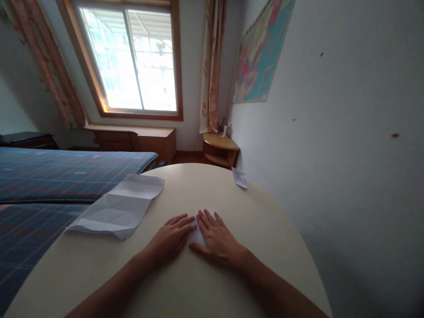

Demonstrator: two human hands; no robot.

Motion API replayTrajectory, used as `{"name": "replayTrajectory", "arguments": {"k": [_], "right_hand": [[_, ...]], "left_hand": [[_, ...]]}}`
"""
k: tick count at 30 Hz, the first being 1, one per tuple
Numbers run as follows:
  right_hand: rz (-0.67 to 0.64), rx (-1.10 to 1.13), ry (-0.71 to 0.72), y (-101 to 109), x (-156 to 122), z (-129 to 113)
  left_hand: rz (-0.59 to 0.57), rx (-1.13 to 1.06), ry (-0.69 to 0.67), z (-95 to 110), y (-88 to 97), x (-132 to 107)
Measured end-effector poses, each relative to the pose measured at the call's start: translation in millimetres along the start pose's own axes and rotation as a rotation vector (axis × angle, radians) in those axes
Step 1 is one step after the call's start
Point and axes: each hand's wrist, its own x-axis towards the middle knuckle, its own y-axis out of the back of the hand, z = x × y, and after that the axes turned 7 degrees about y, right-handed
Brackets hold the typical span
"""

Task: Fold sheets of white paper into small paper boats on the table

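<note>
On tbl (192, 187) under hands (175, 232) (218, 238): wht paper (198, 237); long axis unclear

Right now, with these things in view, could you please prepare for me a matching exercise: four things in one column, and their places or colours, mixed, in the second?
Things:
1. Right hand
2. Large creased paper
3. Map
4. Tabletop

Places or colours:
A. Up on the wall, at the right of the window
B. Pale cream
C. Palm down, over part of a small white paper
D. Spread along the table's left side, near the blue plaid mattress

Right pairs: 1-C; 2-D; 3-A; 4-B.
</note>
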Motion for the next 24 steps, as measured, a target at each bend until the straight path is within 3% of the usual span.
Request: {"name": "replayTrajectory", "arguments": {"k": [6, 13, 24], "right_hand": [[-0.058, 0.039, -0.050, 11, -12, -3], [-0.072, 0.084, -0.002, 18, -9, 10], [-0.087, 0.070, -0.030, 19, -9, 5]], "left_hand": [[0.056, 0.039, 0.001, 2, 1.7, -1], [0.006, 0.058, -0.052, 8, 7.5, 1], [0.006, 0.124, -0.036, 14, 9.9, 3]]}}
